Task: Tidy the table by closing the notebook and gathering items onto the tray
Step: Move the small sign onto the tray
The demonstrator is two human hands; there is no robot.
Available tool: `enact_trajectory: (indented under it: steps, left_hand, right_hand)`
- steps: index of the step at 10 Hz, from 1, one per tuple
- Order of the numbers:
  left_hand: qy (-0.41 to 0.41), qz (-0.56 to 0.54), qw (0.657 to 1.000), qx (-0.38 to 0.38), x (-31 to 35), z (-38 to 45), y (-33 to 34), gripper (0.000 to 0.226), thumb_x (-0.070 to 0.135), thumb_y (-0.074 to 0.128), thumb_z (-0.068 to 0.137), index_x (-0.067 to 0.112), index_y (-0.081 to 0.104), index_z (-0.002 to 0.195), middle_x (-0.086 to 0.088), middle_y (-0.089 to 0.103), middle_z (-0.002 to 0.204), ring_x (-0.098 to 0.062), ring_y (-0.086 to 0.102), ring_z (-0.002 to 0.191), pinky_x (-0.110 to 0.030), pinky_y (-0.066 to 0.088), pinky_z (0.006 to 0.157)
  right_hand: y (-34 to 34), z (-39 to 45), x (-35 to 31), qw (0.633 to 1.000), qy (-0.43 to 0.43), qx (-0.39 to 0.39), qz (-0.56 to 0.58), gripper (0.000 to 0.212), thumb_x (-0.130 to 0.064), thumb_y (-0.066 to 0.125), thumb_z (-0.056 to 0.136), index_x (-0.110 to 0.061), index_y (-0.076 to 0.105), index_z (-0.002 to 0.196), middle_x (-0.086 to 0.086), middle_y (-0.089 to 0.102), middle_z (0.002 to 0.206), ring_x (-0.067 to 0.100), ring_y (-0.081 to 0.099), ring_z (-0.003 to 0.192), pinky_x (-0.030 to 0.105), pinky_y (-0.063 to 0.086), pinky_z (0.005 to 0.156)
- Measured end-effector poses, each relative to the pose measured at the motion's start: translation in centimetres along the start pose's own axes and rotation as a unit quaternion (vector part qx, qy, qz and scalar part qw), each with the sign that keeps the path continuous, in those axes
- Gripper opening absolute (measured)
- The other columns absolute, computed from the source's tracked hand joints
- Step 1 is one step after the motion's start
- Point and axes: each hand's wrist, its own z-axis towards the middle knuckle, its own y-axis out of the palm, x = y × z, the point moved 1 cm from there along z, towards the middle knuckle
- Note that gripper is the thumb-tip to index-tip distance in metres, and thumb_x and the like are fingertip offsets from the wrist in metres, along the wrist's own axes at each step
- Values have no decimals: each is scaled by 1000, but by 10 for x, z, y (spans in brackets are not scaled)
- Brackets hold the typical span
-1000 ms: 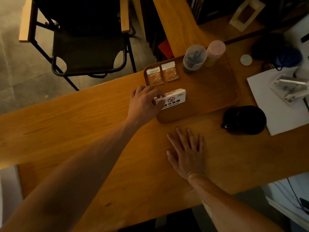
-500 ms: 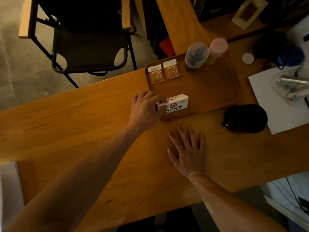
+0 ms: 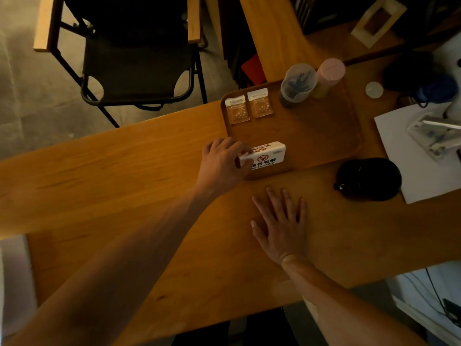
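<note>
Now the wooden worktop (image 3: pixel 124 176) bears the tray (image 3: pixel 324 136), beside which the right hand (image 3: pixel 279 226) lies flat with fingers spread, while the left hand (image 3: pixel 222 163) curls its fingers round the no-smoking sign (image 3: pixel 268 157) at the tray's near edge.

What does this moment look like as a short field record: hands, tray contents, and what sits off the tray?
left hand: grips the no-smoking sign at the tray's near left corner
right hand: flat on the table, holding nothing
tray: two sachets, clear cup, pink container, sign
off tray: black object, white paper
</note>
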Motion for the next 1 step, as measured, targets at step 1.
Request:
enact_trajectory:
  steps: [1]
  left_hand:
    - [-8,26,999,-18,-3,-4,2,48,46,61,85,26,53,127,-1,60,125,-26,49,120,-48,32,103]
  right_hand:
    - [-3,0,-2,1000,-1,4,5,64,-66,27,93,-46,12,153,-7,7,165,27,8,151,62,7,117]
